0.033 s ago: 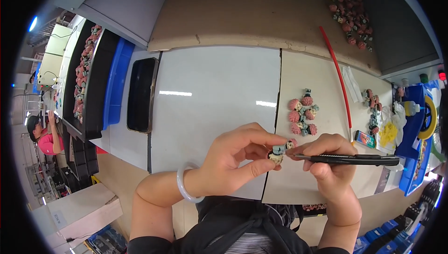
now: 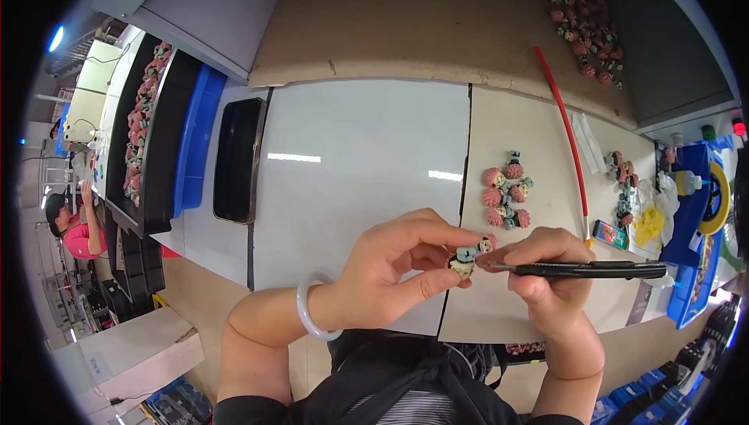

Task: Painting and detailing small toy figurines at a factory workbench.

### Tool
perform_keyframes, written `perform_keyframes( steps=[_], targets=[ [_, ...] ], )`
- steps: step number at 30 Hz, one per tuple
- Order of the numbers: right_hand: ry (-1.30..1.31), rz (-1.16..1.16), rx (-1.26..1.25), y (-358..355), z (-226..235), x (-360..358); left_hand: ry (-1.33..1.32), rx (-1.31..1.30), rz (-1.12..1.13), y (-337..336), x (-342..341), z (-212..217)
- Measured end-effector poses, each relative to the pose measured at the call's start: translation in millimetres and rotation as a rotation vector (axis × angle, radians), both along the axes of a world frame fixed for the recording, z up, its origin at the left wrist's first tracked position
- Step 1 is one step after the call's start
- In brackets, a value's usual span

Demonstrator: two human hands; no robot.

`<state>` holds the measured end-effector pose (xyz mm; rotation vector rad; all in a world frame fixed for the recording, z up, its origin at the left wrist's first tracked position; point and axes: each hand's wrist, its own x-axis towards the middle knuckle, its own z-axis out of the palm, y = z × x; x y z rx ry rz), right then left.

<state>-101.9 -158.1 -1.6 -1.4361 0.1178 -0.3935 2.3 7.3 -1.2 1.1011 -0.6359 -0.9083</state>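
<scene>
Between the thumb and fingers of my left hand (image 2: 394, 265) is a small painted figurine (image 2: 463, 266) with a grey-blue top and a pale face. My right hand (image 2: 554, 269) is wrapped round a slim black utility knife (image 2: 589, 270). Its thin tip points left, close to the figurine; whether it touches I cannot tell. Just beyond my fingertips lies a pink-haired figurine (image 2: 488, 243), partly hidden. Farther off on the table, several more figurines (image 2: 505, 195) with pink and grey-blue parts sit in a cluster.
A dark phone (image 2: 238, 160) lies on the left, beside a blue bin (image 2: 191, 144) and a black tray (image 2: 160, 144) of figurines. At right are a red stick (image 2: 563, 120), more figurines (image 2: 624, 183) and a blue container (image 2: 694, 238). A person (image 2: 78, 226) works at far left.
Almost nothing differs. The figurine in my left hand is tilted very slightly, and the knife has shifted a little; both hands keep their grip.
</scene>
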Motion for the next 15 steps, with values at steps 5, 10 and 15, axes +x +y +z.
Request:
perform_keyframes(
  steps=[5,10,15],
  targets=[
    [-0.029,-0.028,-0.051,1.8,-1.2,-3.5,0.084,-0.046,-0.029,2.1,-0.8,0.1],
    [0.002,-0.018,-0.104,2.9,3.7,-3.3,0.061,-0.059,-0.023,2.0,-1.4,0.4],
    [0.002,-0.014,-0.136,5.3,5.5,-1.5,0.052,-0.046,-0.007,2.2,-1.4,2.0]
  ],
)
